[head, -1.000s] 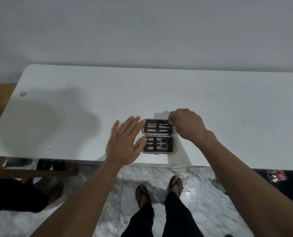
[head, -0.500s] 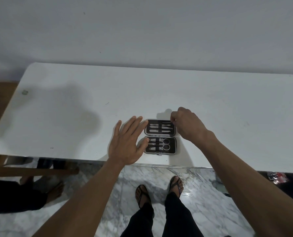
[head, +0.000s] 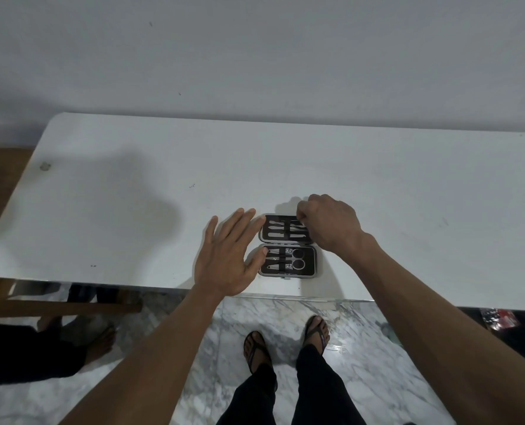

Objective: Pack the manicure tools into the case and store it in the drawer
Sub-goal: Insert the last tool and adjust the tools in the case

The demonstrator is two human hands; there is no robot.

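The manicure case [head: 288, 244] lies open near the table's [head: 132, 210] lower edge, at frame centre. My left hand [head: 228, 259] is spread flat, fingertips touching the case's left side. My right hand [head: 328, 222] is curled over the upper half's right end, fingers pinched at a tool; I cannot tell whether they grip it.

Lighting is dim and even, with a cool grey cast. A broad soft shadow of my head and shoulders lies on the left of the worktop [head: 377, 179]; smaller shadows sit behind my hands. The marble floor [head: 212, 348] shows mild glare near my feet. The worktop's edges bow from wide-angle distortion. Focus is soft throughout, with fine detail smeared.
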